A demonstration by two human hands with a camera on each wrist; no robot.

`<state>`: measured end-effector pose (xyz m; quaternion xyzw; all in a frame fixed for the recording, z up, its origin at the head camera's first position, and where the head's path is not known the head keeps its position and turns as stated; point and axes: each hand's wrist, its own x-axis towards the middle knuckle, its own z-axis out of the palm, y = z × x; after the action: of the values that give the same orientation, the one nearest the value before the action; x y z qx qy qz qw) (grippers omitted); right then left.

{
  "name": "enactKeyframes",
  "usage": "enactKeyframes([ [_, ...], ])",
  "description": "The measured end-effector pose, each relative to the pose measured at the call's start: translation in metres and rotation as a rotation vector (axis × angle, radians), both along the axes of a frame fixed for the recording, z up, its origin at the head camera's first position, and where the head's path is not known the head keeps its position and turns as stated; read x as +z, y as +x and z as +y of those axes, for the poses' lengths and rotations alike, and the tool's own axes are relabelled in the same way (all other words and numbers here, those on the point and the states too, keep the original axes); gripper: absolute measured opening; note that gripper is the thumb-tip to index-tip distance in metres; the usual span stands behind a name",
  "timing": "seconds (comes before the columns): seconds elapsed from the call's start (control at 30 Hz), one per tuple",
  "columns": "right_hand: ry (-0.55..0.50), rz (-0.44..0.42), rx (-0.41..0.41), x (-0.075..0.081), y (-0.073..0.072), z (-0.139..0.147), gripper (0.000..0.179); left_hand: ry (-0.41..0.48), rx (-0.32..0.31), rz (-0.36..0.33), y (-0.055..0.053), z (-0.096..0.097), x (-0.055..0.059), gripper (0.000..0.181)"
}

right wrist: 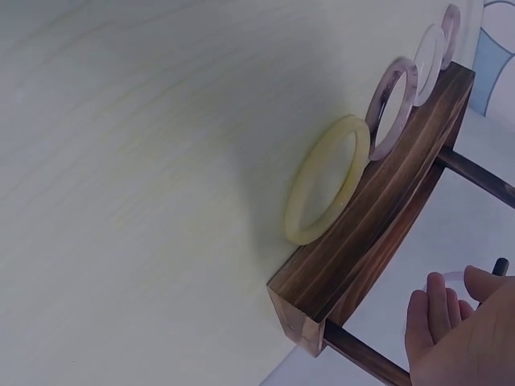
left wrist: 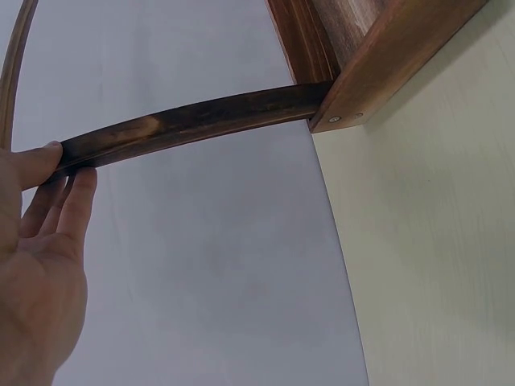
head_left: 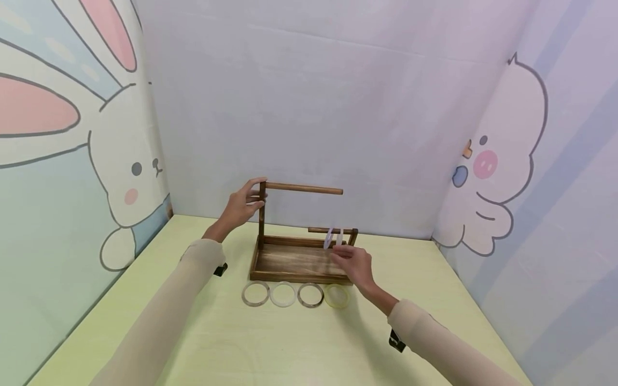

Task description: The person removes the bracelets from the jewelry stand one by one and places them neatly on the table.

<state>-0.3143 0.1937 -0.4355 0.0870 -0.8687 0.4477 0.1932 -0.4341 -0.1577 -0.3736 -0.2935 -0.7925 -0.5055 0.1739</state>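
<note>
My left hand point(head_left: 240, 208) grips the top of the tall post point(left wrist: 193, 125) of a dark wooden bangle stand point(head_left: 301, 278), with the thumb on one side and the fingers on the other. Two bangles hang from the stand's lower bar: a lavender bangle point(head_left: 328, 238), tilted, and a whitish bangle point(head_left: 340, 236), nearly edge-on. My right hand point(head_left: 357, 265) is just below them, fingertips close to their lower edges. In the right wrist view the right fingers point(right wrist: 437, 310) are fairly straight and the thumb is apart, with part of a pale bangle behind them.
Several bangles lie in a row before the stand: a brownish bangle point(head_left: 256, 305), a white bangle point(head_left: 282, 305), a dark mottled bangle point(head_left: 310, 305) and a yellow bangle point(head_left: 337, 306). The upper bar point(head_left: 304, 188) sticks out rightward. A wall point(head_left: 309, 118) rises behind the table point(head_left: 270, 348).
</note>
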Motion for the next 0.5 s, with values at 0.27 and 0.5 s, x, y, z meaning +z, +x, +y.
enactKeyframes([
  [0.27, -0.011, 0.021, -0.018, 0.001, -0.006, -0.009, 0.029, -0.012, 0.016, 0.003, 0.000, -0.001, 0.001, 0.072],
  [0.5, -0.012, 0.057, -0.014, -0.001, -0.009, -0.014, 0.026, -0.018, 0.019, -0.006, 0.001, 0.001, 0.002, 0.070],
])
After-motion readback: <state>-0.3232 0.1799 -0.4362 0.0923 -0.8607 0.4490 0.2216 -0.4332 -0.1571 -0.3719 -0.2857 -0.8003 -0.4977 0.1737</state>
